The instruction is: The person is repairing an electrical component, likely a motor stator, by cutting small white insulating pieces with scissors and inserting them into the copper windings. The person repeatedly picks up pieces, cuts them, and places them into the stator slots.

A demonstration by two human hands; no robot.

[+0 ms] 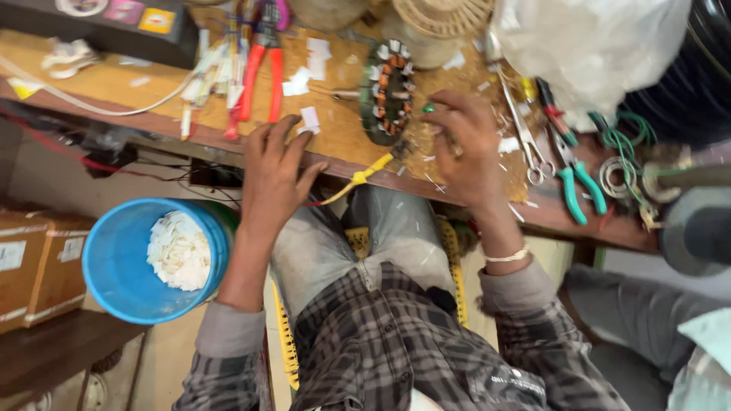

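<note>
At bench edge, left hand (pixel 276 171) spread, right hand (pixel 466 144) pinching something blurred beside stator (pixel 387 93), fingertips hidden.

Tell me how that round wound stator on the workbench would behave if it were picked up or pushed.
The stator is a ring of metal laminations with copper windings, so it is probably stiff and heavy for its size. It seems to stand on edge, so a push could roll or tip it. The trailing yellow lead looks floppy and may snag. The right hand is beside it, the left hand at the bench edge.
</note>
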